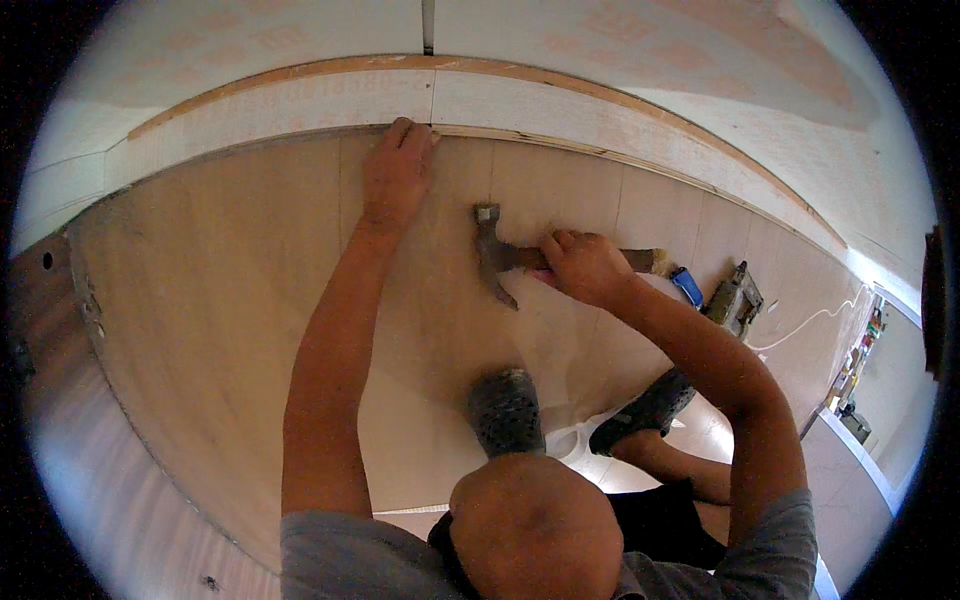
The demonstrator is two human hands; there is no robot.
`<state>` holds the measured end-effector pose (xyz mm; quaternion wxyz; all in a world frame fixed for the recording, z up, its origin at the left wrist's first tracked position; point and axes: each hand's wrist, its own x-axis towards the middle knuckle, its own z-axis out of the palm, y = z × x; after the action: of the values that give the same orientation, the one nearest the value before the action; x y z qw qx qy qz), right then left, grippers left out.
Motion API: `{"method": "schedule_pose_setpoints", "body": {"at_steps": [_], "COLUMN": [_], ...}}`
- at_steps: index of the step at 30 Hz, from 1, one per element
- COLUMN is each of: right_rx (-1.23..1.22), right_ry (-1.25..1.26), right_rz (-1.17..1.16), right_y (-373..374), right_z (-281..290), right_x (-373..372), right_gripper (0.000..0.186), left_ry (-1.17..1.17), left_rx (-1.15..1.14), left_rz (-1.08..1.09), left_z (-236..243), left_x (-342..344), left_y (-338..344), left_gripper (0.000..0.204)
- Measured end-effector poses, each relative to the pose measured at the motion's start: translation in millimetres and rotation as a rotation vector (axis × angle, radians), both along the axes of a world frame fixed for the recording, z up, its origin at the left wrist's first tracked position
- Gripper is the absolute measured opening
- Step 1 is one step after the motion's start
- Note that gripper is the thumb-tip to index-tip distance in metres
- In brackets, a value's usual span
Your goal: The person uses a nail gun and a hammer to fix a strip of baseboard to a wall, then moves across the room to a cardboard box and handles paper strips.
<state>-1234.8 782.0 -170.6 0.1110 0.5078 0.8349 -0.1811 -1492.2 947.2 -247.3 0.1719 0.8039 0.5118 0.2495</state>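
Note:
My left hand (pixel 397 178) reaches forward to the seam where the tan boarded surface meets a white strip (pixel 300 103) along the wall. Its fingers are bent and pressed together at that seam; whatever they pinch, if anything, is hidden. In my right hand (pixel 588 266) is a claw hammer (pixel 487 250), gripped around its wooden handle. The hammer's head points left, apart from the strip and from my left hand, its claw curving toward me.
To the right of my right hand lie a small blue object (pixel 687 287) and a dusty tool (pixel 735 300) resembling a nail gun. A white cord (pixel 815 318) runs farther right. My dark perforated shoes (pixel 505 410) rest on the boards (pixel 230 300). Assorted items stand at the far right.

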Motion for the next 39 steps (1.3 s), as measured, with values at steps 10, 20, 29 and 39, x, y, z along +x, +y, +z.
{"method": "schedule_pose_setpoints", "body": {"at_steps": [10,20,29,39], "right_rx": [0.135,0.065,-0.043,0.16], "right_ry": [0.138,0.115,0.061,-0.004], "right_rz": [-0.085,-0.125,-0.077,0.173], "right_y": [-11,-14,-2,27], "right_z": [-13,-9,5,-3], "right_x": [-2,-5,0,11], "right_gripper": [0.044,0.044,0.049,0.047], "left_ry": [-0.093,-0.086,-0.353,-0.132], "left_rx": [0.044,0.221,-0.197,0.202], "left_rz": [-0.074,-0.057,0.061,-0.09], "left_z": [11,-13,7,-2], "left_x": [3,4,8,1], "left_y": [-1,-2,-6,-4], "left_gripper": [0.015,0.016,0.02,0.035]}}
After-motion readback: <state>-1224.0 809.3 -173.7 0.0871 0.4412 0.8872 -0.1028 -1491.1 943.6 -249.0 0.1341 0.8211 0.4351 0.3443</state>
